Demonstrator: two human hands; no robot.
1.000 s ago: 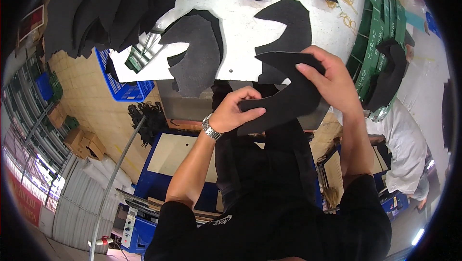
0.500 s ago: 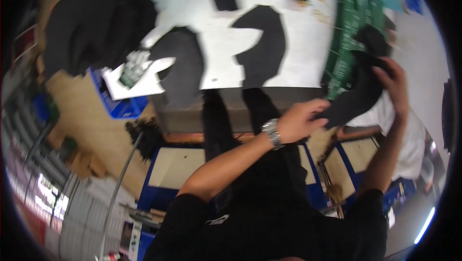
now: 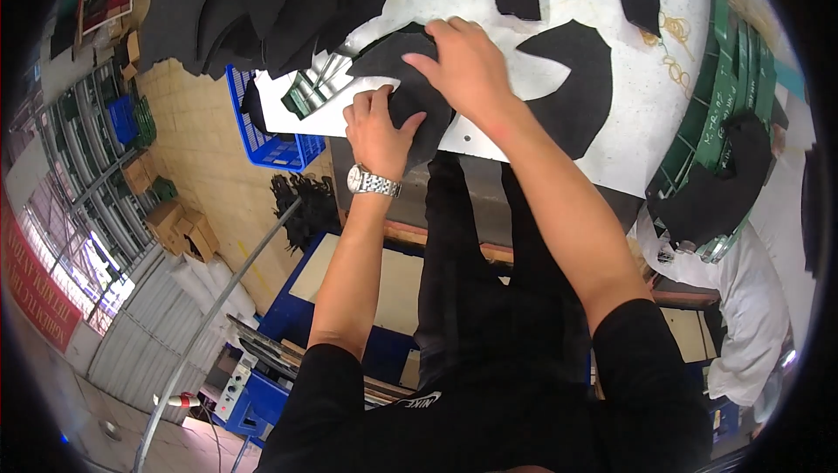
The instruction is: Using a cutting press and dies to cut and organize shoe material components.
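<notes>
A curved black sheet piece (image 3: 422, 102) lies near the front edge of the white board (image 3: 642, 124). My left hand (image 3: 381, 134), with a metal-band watch at the wrist, rests on its near-left side, thumb apart from the fingers. My right hand (image 3: 471, 70) reaches across its far-right side, thumb and fingers spread over the surface. Just right of this hand is another curved black piece (image 3: 580, 93) lying flat. Beside the left hand, a small bundle of silvery strips with a green part (image 3: 314, 89) sits on the board's left corner.
Large black sheets (image 3: 262, 10) cover the far left. A blue plastic basket (image 3: 284, 152) is below the board's left corner. At the right, a black piece (image 3: 729, 181) lies over green curved strips (image 3: 716, 98). Two more black pieces lie at the board's far side.
Both hands have moved left, from the green strips to the curved piece on the board. The black piece they held is released and lies on the green strips. The view has shifted.
</notes>
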